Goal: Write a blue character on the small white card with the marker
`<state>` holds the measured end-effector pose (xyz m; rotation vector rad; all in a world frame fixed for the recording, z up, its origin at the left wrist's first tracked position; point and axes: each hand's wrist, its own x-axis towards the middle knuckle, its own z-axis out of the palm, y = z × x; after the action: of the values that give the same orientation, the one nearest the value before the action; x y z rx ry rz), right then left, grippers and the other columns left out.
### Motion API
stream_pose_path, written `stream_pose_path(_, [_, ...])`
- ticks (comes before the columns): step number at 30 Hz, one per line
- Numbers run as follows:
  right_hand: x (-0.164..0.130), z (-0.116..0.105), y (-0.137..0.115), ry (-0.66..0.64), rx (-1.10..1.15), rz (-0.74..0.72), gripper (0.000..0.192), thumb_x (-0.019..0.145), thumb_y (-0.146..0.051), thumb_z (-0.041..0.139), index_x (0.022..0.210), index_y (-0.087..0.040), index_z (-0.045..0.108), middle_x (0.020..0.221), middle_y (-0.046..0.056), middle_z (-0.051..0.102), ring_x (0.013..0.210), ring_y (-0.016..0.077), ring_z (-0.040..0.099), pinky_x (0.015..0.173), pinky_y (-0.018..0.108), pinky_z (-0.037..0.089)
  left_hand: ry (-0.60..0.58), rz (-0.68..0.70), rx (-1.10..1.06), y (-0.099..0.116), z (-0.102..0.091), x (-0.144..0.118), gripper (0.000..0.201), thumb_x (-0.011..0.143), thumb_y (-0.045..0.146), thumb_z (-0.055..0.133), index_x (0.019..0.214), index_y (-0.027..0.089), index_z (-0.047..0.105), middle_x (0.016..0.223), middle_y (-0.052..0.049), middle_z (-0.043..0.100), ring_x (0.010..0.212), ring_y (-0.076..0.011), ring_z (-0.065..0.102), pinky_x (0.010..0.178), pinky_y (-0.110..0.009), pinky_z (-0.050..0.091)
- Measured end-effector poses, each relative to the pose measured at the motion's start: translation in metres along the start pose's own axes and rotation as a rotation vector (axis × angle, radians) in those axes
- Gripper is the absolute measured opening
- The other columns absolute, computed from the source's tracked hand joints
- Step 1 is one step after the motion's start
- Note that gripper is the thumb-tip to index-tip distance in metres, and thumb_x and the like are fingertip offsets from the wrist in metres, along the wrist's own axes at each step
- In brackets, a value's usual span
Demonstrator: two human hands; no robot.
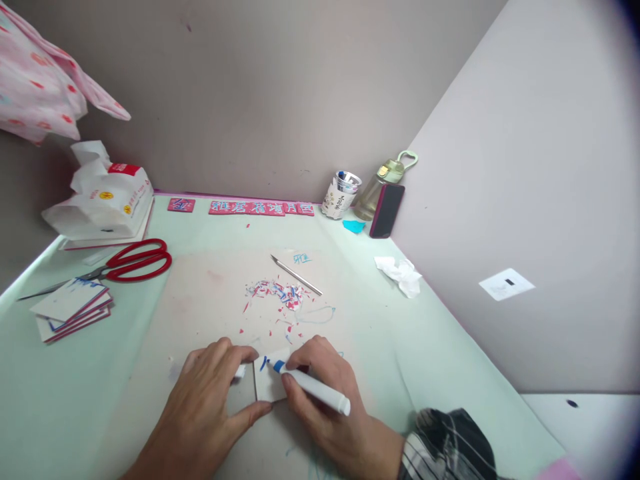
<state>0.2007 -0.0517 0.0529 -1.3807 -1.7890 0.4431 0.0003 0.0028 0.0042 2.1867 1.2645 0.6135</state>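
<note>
A thin white square card [273, 385] lies at the front of the table with short blue strokes near its top left. Thumb and forefinger of my left hand [207, 393] pinch its left side and bottom edge. A small white piece [241, 372], perhaps a pen cap, shows beside that forefinger. My right hand [333, 393] grips a white marker [320, 390] with a blue collar, its tip at the card's upper part. Beyond the hands lie red, white and blue scraps [280, 291] and a craft knife [297, 275].
Red-handled scissors [137, 261] and stacked white cards [73, 307] lie left, near a tissue pack [107, 203]. Pink character tiles [260, 208] line the back. Back right are a can [340, 197], bottle [373, 193], phone [387, 211], blue scrap [354, 227] and crumpled tissue [400, 275].
</note>
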Motion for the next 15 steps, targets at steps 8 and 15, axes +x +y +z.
stream_pose_path(8, [-0.0010, 0.0043, 0.0031, 0.007, 0.002, -0.031, 0.010, 0.096, -0.015, 0.057, 0.090, -0.022, 0.056, 0.080, 0.001, 0.063, 0.071, 0.0155, 0.056, 0.065, 0.028, 0.043, -0.014, -0.014, -0.022, 0.0004, 0.0003, -0.0012, 0.037, 0.072, 0.038, 0.088, 0.102, 0.026, 0.069, 0.096, -0.003, 0.067, 0.088, -0.0289, 0.061, 0.082, -0.046, 0.051])
stream_pose_path(15, [-0.0016, 0.0027, 0.0025, 0.020, -0.039, -0.021, 0.013, 0.096, -0.015, 0.055, 0.086, -0.023, 0.053, 0.076, -0.001, 0.059, 0.070, 0.0158, 0.053, 0.065, 0.029, 0.041, -0.001, -0.002, -0.021, -0.0005, -0.0003, -0.0006, 0.037, 0.072, 0.038, 0.088, 0.101, 0.026, 0.070, 0.095, -0.003, 0.068, 0.087, -0.0287, 0.062, 0.080, -0.044, 0.051])
